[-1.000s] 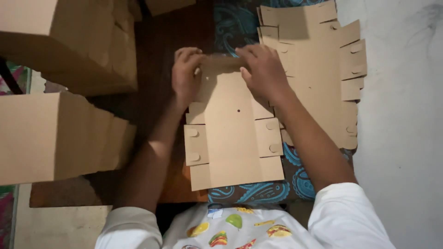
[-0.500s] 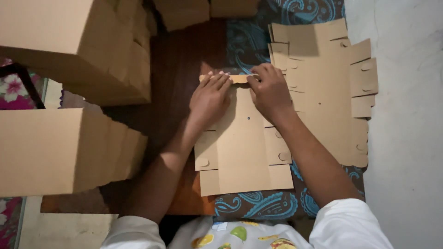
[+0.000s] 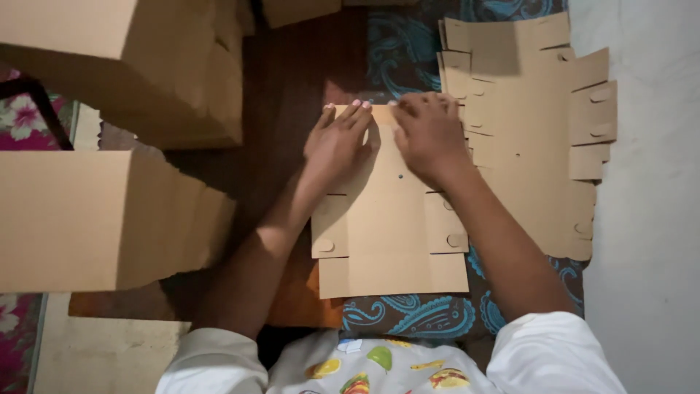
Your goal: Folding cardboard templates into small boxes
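Both hands, left hand (image 3: 337, 142) and right hand (image 3: 429, 135), press flat on the far folded edge of a brown die-cut cardboard blank (image 3: 386, 233) lying on the dark wooden table (image 3: 292, 80). Uneven pressure could skew the crease, I judge.

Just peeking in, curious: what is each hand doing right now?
Left hand: open, fingers flat, pressing on the flat cardboard cut-out.
Right hand: open, fingers pressing the same cut-out's top edge; gripping nothing.
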